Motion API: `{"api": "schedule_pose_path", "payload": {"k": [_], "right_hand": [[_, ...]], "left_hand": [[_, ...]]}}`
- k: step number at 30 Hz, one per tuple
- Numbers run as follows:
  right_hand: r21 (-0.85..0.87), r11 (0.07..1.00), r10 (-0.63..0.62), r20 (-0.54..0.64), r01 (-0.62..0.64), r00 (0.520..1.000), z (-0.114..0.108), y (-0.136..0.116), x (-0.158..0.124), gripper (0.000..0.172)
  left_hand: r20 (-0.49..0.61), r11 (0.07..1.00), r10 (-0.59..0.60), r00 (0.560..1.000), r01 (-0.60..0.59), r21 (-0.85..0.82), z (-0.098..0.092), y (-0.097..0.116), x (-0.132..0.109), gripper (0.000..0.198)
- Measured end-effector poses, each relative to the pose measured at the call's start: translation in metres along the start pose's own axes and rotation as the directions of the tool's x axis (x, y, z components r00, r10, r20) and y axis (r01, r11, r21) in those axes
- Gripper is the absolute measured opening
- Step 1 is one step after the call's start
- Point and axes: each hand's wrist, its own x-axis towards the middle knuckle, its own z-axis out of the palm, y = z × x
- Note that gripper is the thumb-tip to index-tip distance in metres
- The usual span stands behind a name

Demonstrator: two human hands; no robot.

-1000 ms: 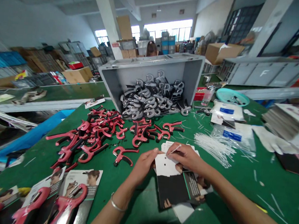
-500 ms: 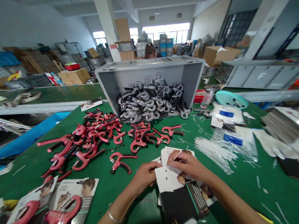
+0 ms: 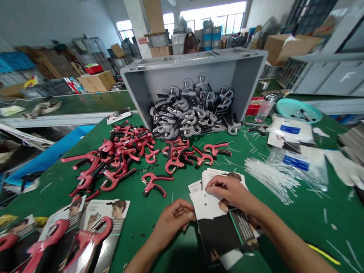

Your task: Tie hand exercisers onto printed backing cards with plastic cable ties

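Note:
A stack of printed packaging cards (image 3: 220, 236) lies on the green table, the top one showing its back with small punched holes near the upper edge. My right hand (image 3: 232, 194) is closed on the top card's upper end, thumb and fingers pinched near the holes; anything thin between the fingertips is hidden. My left hand (image 3: 175, 218) is beside the card's left edge, its fingers curled and tips close to that edge. Whether they hold something cannot be made out. Just past my hands lies a single pink-and-black hand gripper (image 3: 155, 182).
A heap of pink hand grippers (image 3: 117, 156) spreads at left. Carded ones (image 3: 93, 239) lie at front left. A tilted grey crate (image 3: 249, 83) holds grey hand grippers. White cable ties (image 3: 270, 177), plastic bags (image 3: 306, 163) and a turquoise tray (image 3: 313, 109) are at right.
My left fingers have come off the card's left edge and curled. My right hand has lowered onto the card's top; the thin white strip at its fingers no longer shows. The view has shifted.

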Motion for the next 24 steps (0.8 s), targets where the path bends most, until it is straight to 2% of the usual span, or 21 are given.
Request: {"api": "schedule_pose_path", "payload": {"k": [3,6,10,14,17,19,21,24], "right_hand": [[0.005,1.0,-0.01,-0.073,0.01,0.997,-0.002,-0.008,0.002,0.021],[0.029,1.0,-0.001,-0.105,0.004,0.994,0.0,-0.007,-0.002,0.022],[0.045,0.999,0.018,-0.177,-0.01,0.984,0.009,-0.001,-0.008,0.023],[0.049,0.999,0.018,-0.228,-0.007,0.973,0.015,-0.001,-0.01,0.022],[0.108,0.994,0.06,-0.224,-0.037,0.973,0.016,-0.001,-0.01,0.024],[0.146,0.988,0.076,-0.201,-0.047,0.977,0.017,-0.002,-0.011,0.026],[0.175,0.984,0.073,-0.191,-0.039,0.979,0.018,-0.002,-0.012,0.027],[0.231,0.972,0.078,-0.197,-0.031,0.977,0.02,-0.002,-0.012,0.027]], "left_hand": [[-0.016,0.995,0.093,0.996,-0.092,0.029,0.005,0.006,0.012,0.024],[-0.004,0.99,0.122,0.992,-0.122,0.075,0.012,0.004,0.015,0.021],[0.013,0.983,0.114,0.993,-0.115,0.143,0.017,0.005,0.003,0.021],[0.152,0.99,0.083,0.985,-0.099,0.103,0.015,0.012,-0.012,0.023],[0.143,0.972,0.16,0.977,-0.181,0.149,0.014,0.012,-0.015,0.02],[0.07,0.914,0.277,0.958,-0.286,0.29,0.016,0.01,-0.01,0.015],[0.001,0.812,0.412,0.911,-0.368,0.452,0.019,0.007,-0.001,0.014],[-0.054,0.674,0.549,0.834,-0.404,0.619,0.025,0.004,0.012,0.022]]}}
